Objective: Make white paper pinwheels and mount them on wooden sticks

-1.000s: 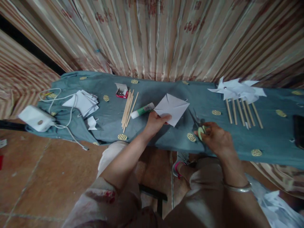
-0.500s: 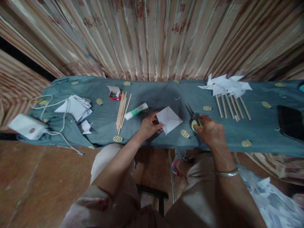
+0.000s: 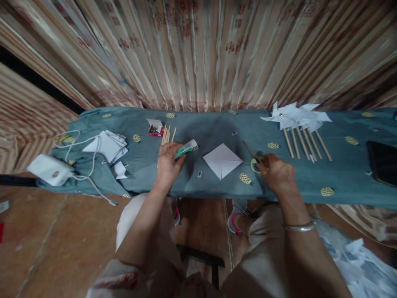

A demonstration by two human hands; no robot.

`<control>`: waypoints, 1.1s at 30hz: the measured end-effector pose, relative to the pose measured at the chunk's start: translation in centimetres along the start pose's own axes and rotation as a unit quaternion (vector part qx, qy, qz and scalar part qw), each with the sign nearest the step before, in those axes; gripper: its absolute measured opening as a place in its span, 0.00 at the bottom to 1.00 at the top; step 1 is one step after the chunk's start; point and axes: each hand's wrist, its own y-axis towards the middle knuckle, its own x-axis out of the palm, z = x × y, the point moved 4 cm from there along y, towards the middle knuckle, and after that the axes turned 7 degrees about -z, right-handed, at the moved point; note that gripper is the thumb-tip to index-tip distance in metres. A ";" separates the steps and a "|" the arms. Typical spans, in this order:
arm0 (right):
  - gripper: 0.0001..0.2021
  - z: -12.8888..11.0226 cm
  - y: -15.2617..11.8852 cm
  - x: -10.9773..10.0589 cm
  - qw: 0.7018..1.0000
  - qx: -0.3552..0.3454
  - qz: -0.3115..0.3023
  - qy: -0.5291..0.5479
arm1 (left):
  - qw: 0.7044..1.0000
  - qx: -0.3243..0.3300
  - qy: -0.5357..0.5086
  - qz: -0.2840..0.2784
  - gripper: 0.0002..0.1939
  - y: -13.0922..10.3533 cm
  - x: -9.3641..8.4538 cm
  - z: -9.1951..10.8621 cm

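My left hand (image 3: pixel 169 163) has its fingers closed round the lower end of a green and white glue stick (image 3: pixel 186 148), whose white end points up and right. In the middle of the cloth a white paper square (image 3: pixel 222 162) lies like a diamond, with a cut or crease at its lower corner, and no hand touches it. To its right, my right hand (image 3: pixel 277 170) grips the handles of a pair of scissors (image 3: pixel 253 159), blades pointing up and left. Behind my left hand lie several thin wooden sticks (image 3: pixel 166 135), partly covered by it.
White paper pinwheels (image 3: pixel 297 116) on sticks lie at the right, with a black phone (image 3: pixel 383 161) farther right. An open red box (image 3: pixel 155 129) of small metal pieces stands behind the sticks. Stacked paper (image 3: pixel 110 145) and a white charger (image 3: pixel 51 169) with cables are at the left.
My left hand has let go of the paper, moved left and taken hold of the glue stick. The scissors' blades now look closed together. The view has shifted slightly.
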 end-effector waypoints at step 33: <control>0.15 -11.1 -1.5 2.0 0.560 0.029 -0.122 0.819 | 0.811 -0.169 -0.531 -0.178 0.22 -3.6 4.7 3.4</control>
